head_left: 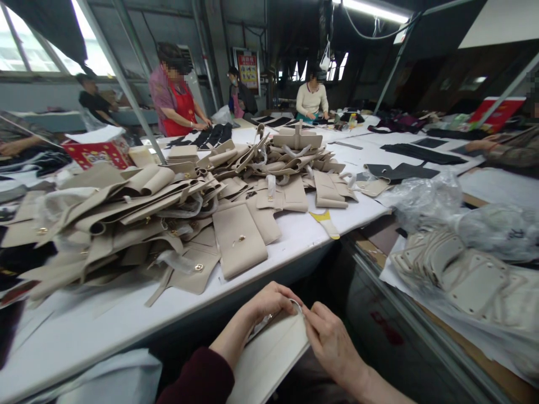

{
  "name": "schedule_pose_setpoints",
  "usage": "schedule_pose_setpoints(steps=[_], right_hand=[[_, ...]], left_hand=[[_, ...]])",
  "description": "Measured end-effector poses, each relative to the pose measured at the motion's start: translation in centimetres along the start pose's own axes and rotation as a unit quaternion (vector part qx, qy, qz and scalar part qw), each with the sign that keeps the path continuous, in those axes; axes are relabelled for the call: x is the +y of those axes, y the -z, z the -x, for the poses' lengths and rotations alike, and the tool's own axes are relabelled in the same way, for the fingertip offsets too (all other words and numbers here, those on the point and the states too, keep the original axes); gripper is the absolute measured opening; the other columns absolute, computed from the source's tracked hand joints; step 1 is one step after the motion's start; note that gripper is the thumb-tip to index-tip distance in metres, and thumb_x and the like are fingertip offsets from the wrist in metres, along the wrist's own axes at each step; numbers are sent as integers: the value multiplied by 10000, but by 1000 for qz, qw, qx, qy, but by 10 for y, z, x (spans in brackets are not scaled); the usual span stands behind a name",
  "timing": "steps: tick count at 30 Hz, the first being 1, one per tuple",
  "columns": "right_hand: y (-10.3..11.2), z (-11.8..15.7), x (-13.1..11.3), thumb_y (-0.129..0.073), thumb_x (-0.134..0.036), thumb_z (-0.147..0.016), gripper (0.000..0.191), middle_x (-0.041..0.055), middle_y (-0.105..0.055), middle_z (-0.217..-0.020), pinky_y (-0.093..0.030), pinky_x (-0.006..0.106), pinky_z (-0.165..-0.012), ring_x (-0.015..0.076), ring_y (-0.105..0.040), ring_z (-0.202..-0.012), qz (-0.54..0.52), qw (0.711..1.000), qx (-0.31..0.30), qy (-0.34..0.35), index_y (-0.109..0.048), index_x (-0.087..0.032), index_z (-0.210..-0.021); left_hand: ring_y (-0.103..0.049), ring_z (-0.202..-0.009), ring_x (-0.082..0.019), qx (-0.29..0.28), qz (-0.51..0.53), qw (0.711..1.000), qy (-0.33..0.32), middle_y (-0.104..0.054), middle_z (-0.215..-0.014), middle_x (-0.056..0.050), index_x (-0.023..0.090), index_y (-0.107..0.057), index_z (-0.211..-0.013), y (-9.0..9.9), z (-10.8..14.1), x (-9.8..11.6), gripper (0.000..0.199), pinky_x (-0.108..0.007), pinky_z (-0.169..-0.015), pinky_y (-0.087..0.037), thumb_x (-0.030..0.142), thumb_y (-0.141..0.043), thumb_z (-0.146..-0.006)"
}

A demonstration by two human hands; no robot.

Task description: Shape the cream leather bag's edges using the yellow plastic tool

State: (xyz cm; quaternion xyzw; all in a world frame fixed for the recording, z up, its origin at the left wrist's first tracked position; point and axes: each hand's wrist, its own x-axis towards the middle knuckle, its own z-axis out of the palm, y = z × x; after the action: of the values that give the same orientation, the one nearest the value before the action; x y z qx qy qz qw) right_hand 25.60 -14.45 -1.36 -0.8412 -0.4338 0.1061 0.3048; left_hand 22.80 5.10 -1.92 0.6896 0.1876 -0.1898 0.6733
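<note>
A pale beige flat piece point(275, 350) lies at the bottom centre, close to my body, below the table edge. My left hand point(269, 306) grips its top edge, fingers bent over a curved whitish strip. On the right side of the same corner, my right hand point(328, 336) pinches the edge with its thumb and fingers. The two hands are close together at that corner. Beyond them, on the white table, a beige panel with a small gold clasp point(240, 240) lies at the front of a big heap of similar beige pieces point(168, 196).
A yellow-and-white scrap point(326, 223) lies near the edge of the white table point(202, 306). To the right, stacked off-white pieces point(475, 280) and clear plastic bags point(429, 196) rest on another surface. Several people work around the tables; a red box point(99, 154) is at left.
</note>
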Motion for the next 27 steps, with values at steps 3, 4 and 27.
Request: schedule_pose_setpoints(steps=[3,4,27], right_hand=[[9,-3,-3,-364,-255,-981,328,30,-506,-787,-387,308,-667,162,-524,-730,-82,996,-8,-32,-636,-173,-816],[11,-5,-3,-386,-284,-978,346,20,-503,-767,-376,301,-654,151,-519,-712,-118,992,-13,-47,-640,-175,-771],[12,-44,12,-709,-548,-767,424,-51,-479,-633,-321,193,-414,64,-406,-479,-452,816,-230,-278,-586,-155,-869]], left_hand=[[-565,-655,-151,2,7,1000,-2,-693,-678,14,186,-793,-856,0,1,0,339,-258,-669,-466,170,-676,-539],[-567,-661,-153,3,6,1000,-3,-696,-684,12,186,-794,-852,0,1,0,339,-258,-669,-465,165,-677,-535],[-590,-831,-211,35,-105,993,-40,-686,-774,21,247,-776,-891,2,7,-4,340,-288,-729,-439,220,-663,-571]])
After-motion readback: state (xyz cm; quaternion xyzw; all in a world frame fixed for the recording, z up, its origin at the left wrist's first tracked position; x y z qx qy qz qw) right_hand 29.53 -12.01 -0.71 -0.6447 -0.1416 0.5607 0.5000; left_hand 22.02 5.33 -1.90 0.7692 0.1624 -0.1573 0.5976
